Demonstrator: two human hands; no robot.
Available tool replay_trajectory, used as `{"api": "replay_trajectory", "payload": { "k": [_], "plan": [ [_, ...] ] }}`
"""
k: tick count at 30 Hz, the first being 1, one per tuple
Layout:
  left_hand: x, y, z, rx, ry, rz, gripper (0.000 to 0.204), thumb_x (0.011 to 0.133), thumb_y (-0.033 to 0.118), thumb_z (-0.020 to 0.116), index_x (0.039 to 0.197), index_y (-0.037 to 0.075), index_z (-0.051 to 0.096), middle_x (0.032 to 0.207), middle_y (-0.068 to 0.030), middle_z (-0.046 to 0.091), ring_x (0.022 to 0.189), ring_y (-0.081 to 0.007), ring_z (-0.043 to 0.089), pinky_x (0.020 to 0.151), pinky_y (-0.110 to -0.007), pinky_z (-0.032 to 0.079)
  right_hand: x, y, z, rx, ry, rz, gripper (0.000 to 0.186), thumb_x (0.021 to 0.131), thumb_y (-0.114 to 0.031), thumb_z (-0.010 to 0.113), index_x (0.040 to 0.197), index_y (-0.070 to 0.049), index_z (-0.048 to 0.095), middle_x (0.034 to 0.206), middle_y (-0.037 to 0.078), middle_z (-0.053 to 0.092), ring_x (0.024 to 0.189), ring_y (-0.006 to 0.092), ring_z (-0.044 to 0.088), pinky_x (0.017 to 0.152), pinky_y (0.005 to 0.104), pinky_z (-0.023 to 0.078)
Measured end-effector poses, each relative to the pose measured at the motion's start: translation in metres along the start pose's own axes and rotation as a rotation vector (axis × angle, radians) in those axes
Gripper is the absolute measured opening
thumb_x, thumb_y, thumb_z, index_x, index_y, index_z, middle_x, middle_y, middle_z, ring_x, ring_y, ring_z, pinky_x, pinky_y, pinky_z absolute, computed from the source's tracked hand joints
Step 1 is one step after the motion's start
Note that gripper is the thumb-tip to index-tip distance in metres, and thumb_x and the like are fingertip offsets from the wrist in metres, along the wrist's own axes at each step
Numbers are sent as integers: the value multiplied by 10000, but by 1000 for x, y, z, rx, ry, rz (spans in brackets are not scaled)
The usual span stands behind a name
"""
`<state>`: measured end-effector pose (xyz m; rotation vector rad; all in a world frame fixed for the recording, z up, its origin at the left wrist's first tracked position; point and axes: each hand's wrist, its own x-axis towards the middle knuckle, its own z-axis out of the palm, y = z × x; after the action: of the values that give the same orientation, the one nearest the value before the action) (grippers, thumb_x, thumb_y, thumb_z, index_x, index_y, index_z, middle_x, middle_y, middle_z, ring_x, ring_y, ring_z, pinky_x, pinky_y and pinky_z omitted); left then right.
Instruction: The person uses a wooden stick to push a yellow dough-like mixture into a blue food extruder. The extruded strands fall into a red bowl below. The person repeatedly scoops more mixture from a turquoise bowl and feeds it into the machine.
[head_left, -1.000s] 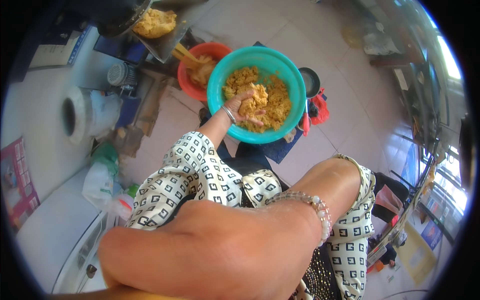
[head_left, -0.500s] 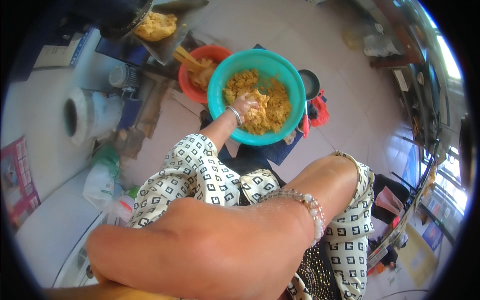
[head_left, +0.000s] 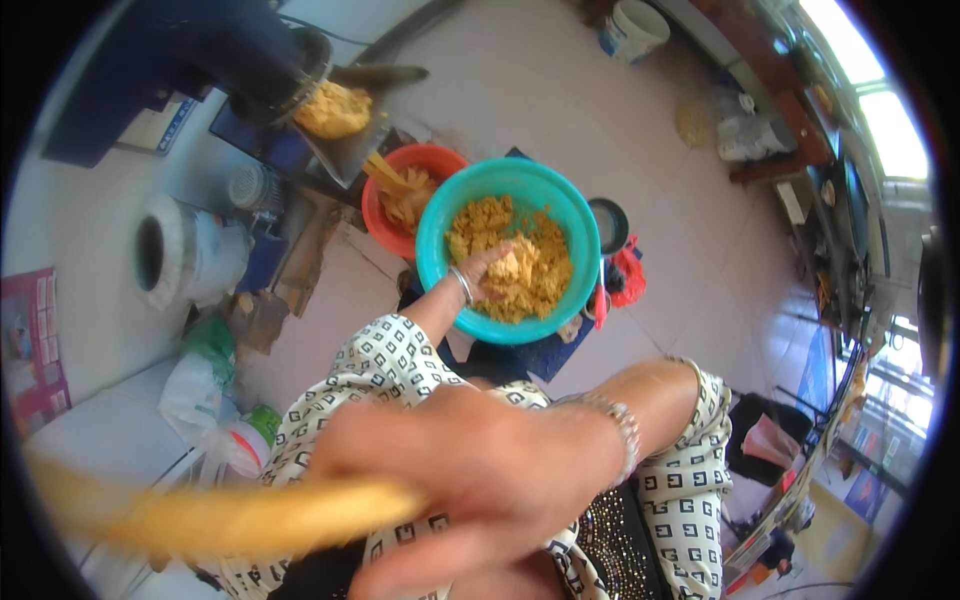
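The teal basin [head_left: 586, 250] holds yellow crumbly mass [head_left: 548, 268]; at its ten o'clock, the red basin [head_left: 371, 215] contains pale strips [head_left: 405, 208]. A clump [head_left: 513, 262] lies at two o'clock from the left hand [head_left: 479, 275], whose half-bent fingers hold it. The blurred right hand [head_left: 470, 455] meets a yellow strip [head_left: 230, 517]; its grip I cannot tell.

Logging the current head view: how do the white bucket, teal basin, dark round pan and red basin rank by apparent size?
1. Teal basin
2. Red basin, partly overlapped by the teal one
3. White bucket
4. Dark round pan
The bucket looks farther away, so its true rank is unsure.
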<state>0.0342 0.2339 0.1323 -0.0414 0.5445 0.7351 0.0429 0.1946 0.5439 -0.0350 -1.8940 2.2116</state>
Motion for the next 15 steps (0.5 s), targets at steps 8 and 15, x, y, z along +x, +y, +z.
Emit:
{"api": "replay_trajectory", "payload": {
  "k": [8,15],
  "plan": [
    [-6,7,10,-188,-119,95,567,854,154,720,1373,122,493,1181,-142,624,1057,-408,629,781,-638,577,-51,60,-111,-1113,482,329,390,956,-89,563,1338,-21,520,802,128,643,664,252,642,635,353,515],
    [14,0,15,-37,252,177,622,800,-16,706,1364,91,466,1106,-181,626,839,-370,670,659,-651,582,31,70,-138,-1603,121,469,699,804,-36,601,1476,-96,418,733,122,640,642,301,665,553,400,528]
  ]
}}
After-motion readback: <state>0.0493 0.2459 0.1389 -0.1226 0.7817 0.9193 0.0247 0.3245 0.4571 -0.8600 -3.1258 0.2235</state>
